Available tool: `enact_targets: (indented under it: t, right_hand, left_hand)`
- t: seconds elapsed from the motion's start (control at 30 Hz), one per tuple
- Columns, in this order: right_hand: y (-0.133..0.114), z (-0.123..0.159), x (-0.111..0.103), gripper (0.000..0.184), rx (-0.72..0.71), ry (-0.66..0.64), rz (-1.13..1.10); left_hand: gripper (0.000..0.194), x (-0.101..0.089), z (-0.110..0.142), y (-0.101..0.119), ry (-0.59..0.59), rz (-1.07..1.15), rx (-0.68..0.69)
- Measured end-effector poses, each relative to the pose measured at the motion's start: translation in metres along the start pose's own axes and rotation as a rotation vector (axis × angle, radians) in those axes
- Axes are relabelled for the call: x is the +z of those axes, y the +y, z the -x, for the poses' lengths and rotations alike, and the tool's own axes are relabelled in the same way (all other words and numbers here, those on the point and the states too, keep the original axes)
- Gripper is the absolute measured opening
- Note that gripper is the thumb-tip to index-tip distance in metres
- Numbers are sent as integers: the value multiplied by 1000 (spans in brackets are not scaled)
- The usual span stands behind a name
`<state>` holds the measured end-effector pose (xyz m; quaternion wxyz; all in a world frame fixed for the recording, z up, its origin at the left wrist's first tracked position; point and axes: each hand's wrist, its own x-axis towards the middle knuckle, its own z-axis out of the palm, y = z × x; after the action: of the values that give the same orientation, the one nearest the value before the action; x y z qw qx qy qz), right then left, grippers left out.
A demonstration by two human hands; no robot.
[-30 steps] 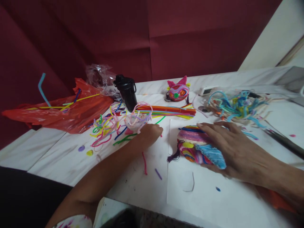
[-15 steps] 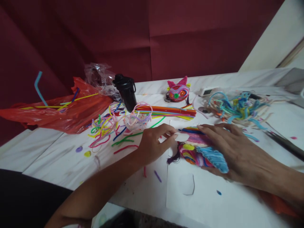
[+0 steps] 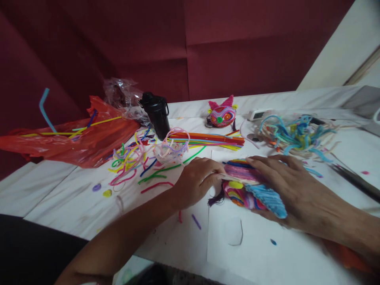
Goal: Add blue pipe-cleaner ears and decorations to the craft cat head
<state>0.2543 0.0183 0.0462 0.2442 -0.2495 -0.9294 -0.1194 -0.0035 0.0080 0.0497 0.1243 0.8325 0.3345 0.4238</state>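
A colourful pipe-cleaner craft (image 3: 246, 194), with striped coils, a light blue ear (image 3: 268, 201) and a dark purple tassel (image 3: 217, 197), rests low over the white table. My right hand (image 3: 292, 186) is wrapped over its right side, fingers on the striped pink, blue and yellow top. My left hand (image 3: 199, 180) pinches a thin pale piece (image 3: 220, 176) at the craft's left edge. Thumb and fingers cover most of that piece, and it shows nearly edge-on.
A finished-looking pink-eared pipe-cleaner face (image 3: 222, 114) sits at the back. Nearby are a black bottle (image 3: 156, 114), a bundle of pipe cleaners (image 3: 208, 139), loose cuttings (image 3: 130, 160), a red plastic bag (image 3: 107, 134), a blue-green pile (image 3: 299, 132) and a dark tool (image 3: 356, 180).
The pale piece in my left hand has turned from flat, white face showing, to nearly edge-on against the craft. My right hand keeps its hold almost unmoved.
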Motion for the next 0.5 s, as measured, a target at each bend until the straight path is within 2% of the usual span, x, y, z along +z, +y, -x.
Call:
enact_targets:
  t: [0.2, 0.5]
  right_hand:
    - [0, -2, 0, 76, -14, -16, 14]
    - [0, -1, 0, 77, -24, -17, 23]
  left_hand:
    - [12, 0, -3, -1, 2, 19, 57]
    - [12, 0, -2, -1, 63, 41, -9]
